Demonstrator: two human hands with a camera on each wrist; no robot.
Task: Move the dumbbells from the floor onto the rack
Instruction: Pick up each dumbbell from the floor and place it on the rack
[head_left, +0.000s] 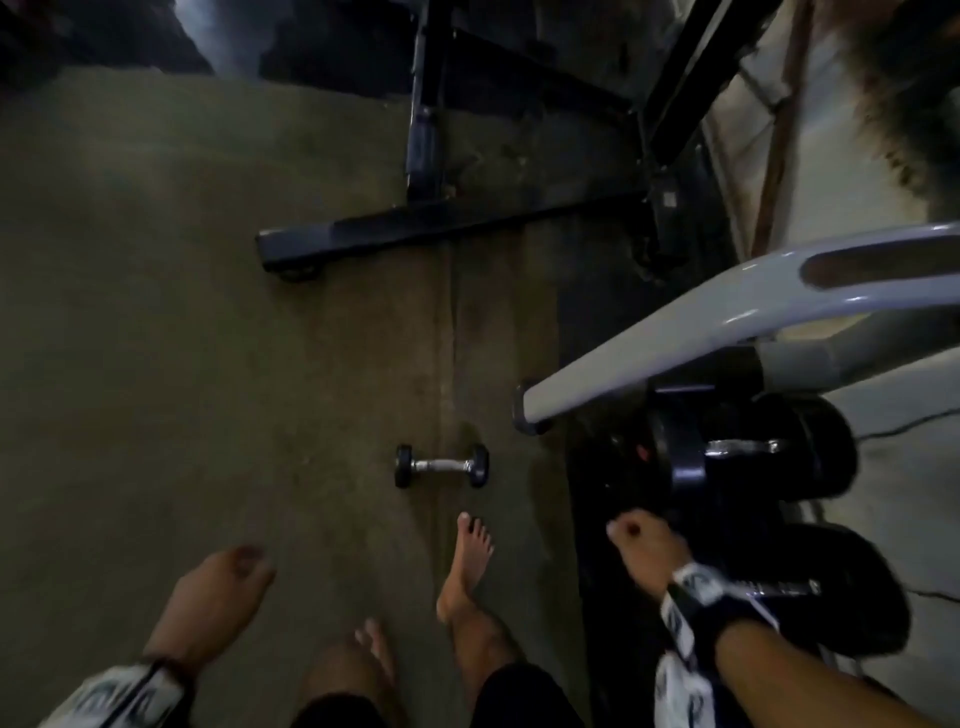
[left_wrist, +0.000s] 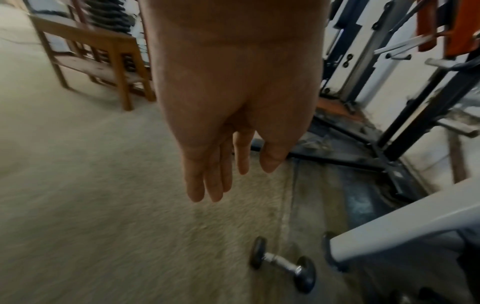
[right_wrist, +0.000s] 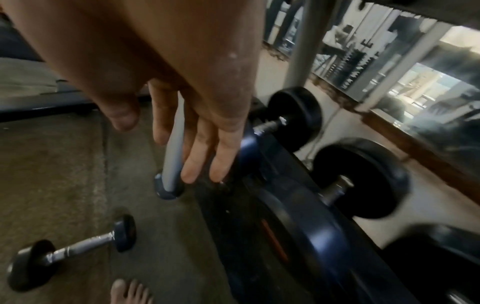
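1. Hanging at lower left, the left hand (head_left: 215, 603) is empty, fingers straight and together.
2. Lower right, the right hand (head_left: 641, 545) holds nothing, fingers loose.
3. Centre frame, one small black-ended chrome-handled dumbbell (head_left: 441, 465) waits on the floor.
4. Right, large black dumbbells (head_left: 753, 452) already sit under the grey metal rack (head_left: 675, 343).

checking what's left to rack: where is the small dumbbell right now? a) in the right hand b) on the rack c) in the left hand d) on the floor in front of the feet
d: the small dumbbell lies on the floor, and the left hand and right hand both hold nothing.
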